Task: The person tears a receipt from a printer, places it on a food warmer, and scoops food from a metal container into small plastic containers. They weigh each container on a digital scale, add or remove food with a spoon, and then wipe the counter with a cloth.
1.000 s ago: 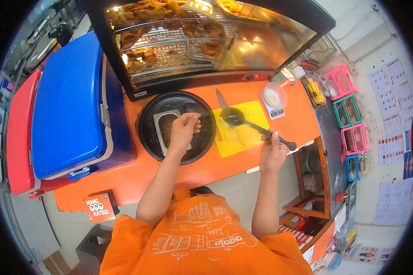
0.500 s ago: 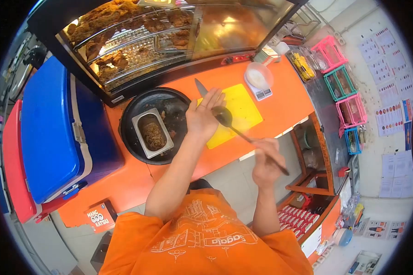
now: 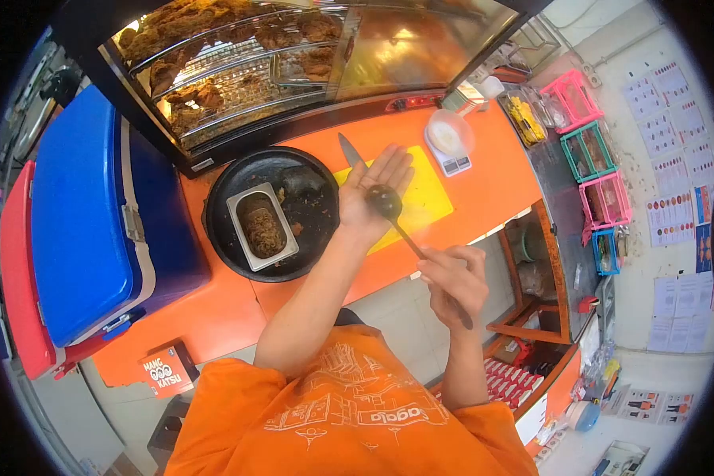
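Note:
My right hand (image 3: 456, 285) is closed around the handle of a dark ladle (image 3: 383, 202). The ladle's bowl overlaps the palm of my left hand (image 3: 373, 194), which is turned up with its fingers stretched out. Beneath that hand lies a yellow cutting board (image 3: 424, 186), partly covered by it. A knife (image 3: 349, 148) rests at the board's far left, its handle hidden behind the fingers. To the left, a metal pan (image 3: 288, 254) with brown crumbly food (image 3: 262, 230) sits on a round black tray (image 3: 313, 178) with scattered scraps.
A lit display case (image 3: 254, 127) with fried pieces stands at the back of the orange counter (image 3: 500, 159). A blue cooler (image 3: 87, 230) is on the left. A kitchen scale (image 3: 454, 164) carries a clear bowl (image 3: 450, 135). Coloured baskets (image 3: 587, 151) line the right side.
My left hand has shifted slightly right over the board. The ladle stays at the palm, while my right hand has turned and its handle end has moved left and down.

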`<state>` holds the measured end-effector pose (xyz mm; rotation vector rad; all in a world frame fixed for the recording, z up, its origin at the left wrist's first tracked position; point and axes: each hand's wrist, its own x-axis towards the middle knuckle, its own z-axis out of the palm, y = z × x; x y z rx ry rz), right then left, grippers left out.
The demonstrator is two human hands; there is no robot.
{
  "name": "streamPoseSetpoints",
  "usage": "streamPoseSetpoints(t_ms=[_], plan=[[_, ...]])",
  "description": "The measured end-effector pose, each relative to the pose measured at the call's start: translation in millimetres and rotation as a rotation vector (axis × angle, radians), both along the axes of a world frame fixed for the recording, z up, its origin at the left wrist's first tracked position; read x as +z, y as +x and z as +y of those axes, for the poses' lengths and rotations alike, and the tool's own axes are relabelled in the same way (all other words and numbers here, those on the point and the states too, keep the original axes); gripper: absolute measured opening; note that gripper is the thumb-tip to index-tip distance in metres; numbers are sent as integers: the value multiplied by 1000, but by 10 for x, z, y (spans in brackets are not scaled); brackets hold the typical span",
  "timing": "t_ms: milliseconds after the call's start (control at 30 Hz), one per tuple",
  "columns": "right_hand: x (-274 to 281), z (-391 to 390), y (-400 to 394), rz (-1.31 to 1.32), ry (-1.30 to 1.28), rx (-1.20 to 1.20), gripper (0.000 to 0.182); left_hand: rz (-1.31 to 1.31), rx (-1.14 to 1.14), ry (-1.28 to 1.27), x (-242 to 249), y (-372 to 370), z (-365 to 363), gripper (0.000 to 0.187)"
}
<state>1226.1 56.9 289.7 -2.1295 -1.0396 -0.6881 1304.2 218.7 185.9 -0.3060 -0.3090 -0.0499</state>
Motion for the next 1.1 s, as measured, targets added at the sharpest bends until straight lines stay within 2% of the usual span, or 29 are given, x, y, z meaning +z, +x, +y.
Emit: streamPoseSetpoints(t_ms=[67, 133, 167, 233, 300, 367, 400, 433, 500, 567, 633, 700, 867, 900, 967, 1000, 1067, 1100], plan=[[18, 12, 17, -31, -78, 29, 25, -27, 25, -10, 126, -28, 27, 55], [9, 34, 4, -14, -43, 20, 20, 395, 36, 215, 235, -68, 77, 55], [-5, 46, 2, 5, -4, -1, 16, 394, 45, 211, 169, -56, 101, 55], [-52, 42, 32, 50, 68, 16, 12, -66, -21, -72, -14, -7, 137, 55], [-179, 47, 51, 94, 140, 27, 10, -92, -19, -83, -131, 19, 147, 55], [-350, 83, 62, 550, 812, -220, 17, -118, -14, -92, 27, -69, 209, 55], [-344, 96, 109, 691, 1057, -51, 24, 107, 12, -37, 190, -212, 259, 55], [-353, 102, 135, 699, 1055, -42, 24, 335, 43, 16, 339, -362, 326, 56], [-443, 184, 180, 760, 1247, -144, 26, 322, 80, 25, 443, -617, 483, 58], [-661, 449, 134, 809, 1167, -161, 29, 350, 143, 25, 683, -960, 642, 64], [-919, 923, -25, 895, 526, -375, 28, 380, 168, 30, 851, -1224, 738, 68], [-1672, 1256, -136, 950, 489, -122, 26, 382, 175, 33, 986, -1371, 783, 71], [-1166, 1484, -451, 808, 337, -243, 24, 359, 180, 48, 1097, -1482, 777, 76], [-1034, 1488, -132, 774, 292, -275, 23, 361, 169, 44, 1103, -1481, 779, 76], [-789, 1037, -288, 701, 201, -341, 22, 374, 177, -29, 1110, -1457, 781, 77], [-690, 1086, -302, 665, 157, -380, 22, 375, 157, -32, 1089, -1429, 759, 77], [-95, 946, -466, 530, 226, -443, 21, 390, 301, 11, 1039, -1343, 679, 78], [163, 978, -529, 511, 245, -487, 21, 373, 254, 21, 1032, -1283, 629, 78]])
